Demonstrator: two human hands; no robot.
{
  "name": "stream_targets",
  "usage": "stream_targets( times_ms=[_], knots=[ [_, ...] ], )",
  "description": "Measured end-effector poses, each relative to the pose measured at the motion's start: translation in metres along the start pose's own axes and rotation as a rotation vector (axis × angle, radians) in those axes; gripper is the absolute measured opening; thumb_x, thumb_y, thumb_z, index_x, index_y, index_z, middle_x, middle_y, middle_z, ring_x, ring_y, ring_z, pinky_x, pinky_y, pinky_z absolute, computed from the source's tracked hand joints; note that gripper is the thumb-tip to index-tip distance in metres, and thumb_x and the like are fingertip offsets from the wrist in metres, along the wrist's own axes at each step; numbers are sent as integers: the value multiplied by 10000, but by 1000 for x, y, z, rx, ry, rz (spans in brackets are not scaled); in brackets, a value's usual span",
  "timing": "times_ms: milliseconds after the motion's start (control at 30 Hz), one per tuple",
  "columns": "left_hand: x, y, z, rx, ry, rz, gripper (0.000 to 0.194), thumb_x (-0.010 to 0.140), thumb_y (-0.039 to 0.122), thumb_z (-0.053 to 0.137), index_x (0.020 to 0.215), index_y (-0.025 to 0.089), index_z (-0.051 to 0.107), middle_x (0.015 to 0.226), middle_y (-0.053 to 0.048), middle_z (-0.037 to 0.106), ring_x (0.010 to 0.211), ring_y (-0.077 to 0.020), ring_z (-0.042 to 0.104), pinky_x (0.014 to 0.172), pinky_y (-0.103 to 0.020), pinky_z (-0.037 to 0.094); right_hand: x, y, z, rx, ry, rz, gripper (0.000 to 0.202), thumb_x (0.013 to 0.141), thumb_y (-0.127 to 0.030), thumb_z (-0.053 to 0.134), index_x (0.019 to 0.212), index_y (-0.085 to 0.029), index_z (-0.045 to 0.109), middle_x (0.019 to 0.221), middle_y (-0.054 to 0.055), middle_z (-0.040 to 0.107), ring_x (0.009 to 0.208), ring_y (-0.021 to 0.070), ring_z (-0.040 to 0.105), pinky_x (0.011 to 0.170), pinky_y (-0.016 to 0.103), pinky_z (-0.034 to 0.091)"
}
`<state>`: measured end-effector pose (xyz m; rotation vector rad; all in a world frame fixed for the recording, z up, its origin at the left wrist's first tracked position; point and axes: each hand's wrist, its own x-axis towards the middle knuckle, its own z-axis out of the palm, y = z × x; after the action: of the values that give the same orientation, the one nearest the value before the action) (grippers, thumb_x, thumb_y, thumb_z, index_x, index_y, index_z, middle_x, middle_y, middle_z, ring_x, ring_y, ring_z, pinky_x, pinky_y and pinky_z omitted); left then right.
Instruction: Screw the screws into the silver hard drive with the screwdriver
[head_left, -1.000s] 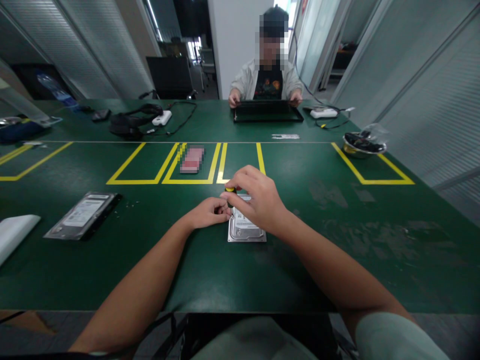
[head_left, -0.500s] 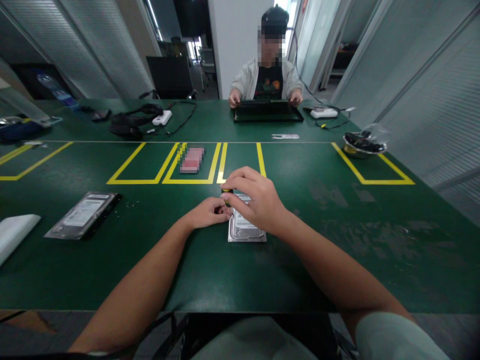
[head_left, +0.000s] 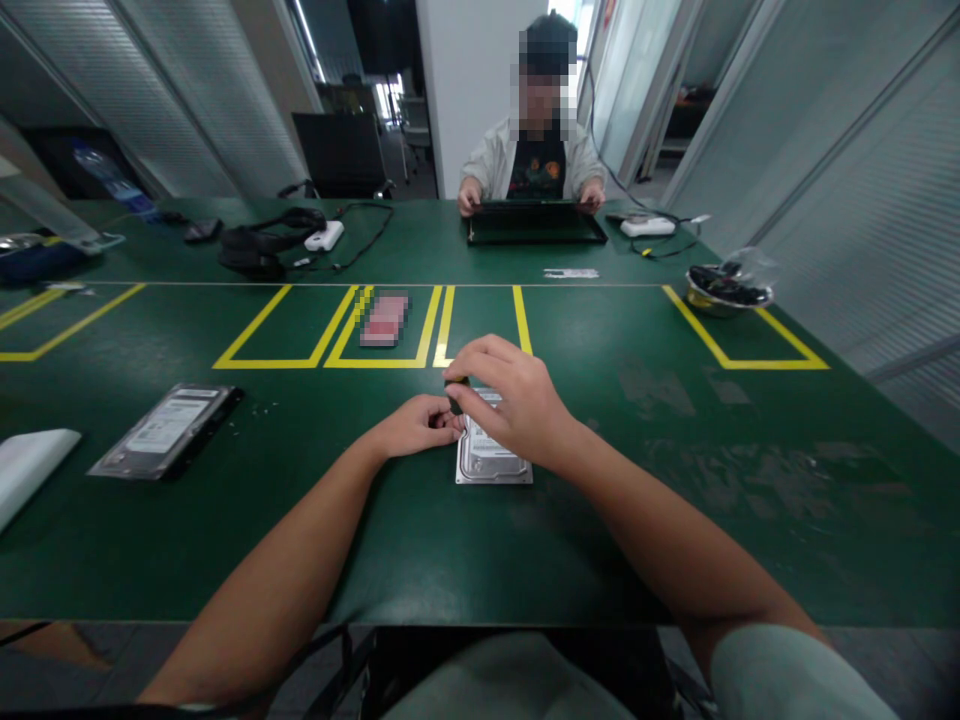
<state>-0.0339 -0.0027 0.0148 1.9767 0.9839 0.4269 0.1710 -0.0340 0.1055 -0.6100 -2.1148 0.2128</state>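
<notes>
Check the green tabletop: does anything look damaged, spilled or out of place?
Dull grey patches mar the glossy green tabletop at right, perhaps wear or residue. Tiny pale crumbs lie beside the silver, white-labelled rectangular hard drive at left, like stray debris.

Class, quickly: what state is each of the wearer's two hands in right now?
Left hand: curled by the hard drive; grip cannot be told.
Right hand: closed, pinching a small dark handle.

From the hard drive [head_left: 493, 466], a hand could pass at 6 o'clock over bare green table [head_left: 495, 560]. The left hand [head_left: 412, 427] blocks 9 o'clock, a bagged drive [head_left: 165, 430] farther out. The right hand [head_left: 519, 400] covers 1 o'clock, its forearm [head_left: 660, 515] crossing 4; a bowl [head_left: 721, 303] obstructs 2.
</notes>
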Motion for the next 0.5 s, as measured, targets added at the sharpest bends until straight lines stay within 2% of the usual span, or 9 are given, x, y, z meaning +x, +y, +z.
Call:
stream_targets(
  times_ms=[133, 267, 367, 500],
  knots=[
    [0, -1, 0, 3, 0, -34, 269, 795, 385, 653, 817, 116, 640, 685, 3, 582, 643, -127, 519, 586, -233, 396, -1, 1, 1, 16, -12, -44, 205, 921, -136, 479, 1014, -163, 660, 1031, 73, 707, 988, 183, 637, 904, 362, 492],
    [-1, 1, 0, 33, 30, -14, 270, 809, 401, 648, 809, 132, 631, 679, 10, 574, 652, -126, 519, 590, -228, 394, -1, 0, 3, 10, 38, -21, 157, 911, -209, 566, 982, -140, 689, 988, 94, 665, 936, 179, 628, 814, 326, 518],
    [-1, 0, 0, 25, 30, -18, 278, 796, 401, 659, 768, 129, 610, 644, 22, 539, 613, -111, 489, 557, -218, 367, 0, -1, 2, -6, 43, -6, 152, 909, -206, 570, 957, -134, 695, 932, 87, 646, 885, 170, 620, 765, 309, 516],
    [1, -4, 0, -22, -5, 12, 239, 798, 363, 654, 798, 126, 626, 678, 18, 563, 638, -112, 514, 585, -214, 396, 0, 1, 0, 14, 3, -37, 203, 919, -142, 490, 998, -152, 677, 1005, 81, 703, 965, 176, 636, 856, 336, 511]
  ],
)
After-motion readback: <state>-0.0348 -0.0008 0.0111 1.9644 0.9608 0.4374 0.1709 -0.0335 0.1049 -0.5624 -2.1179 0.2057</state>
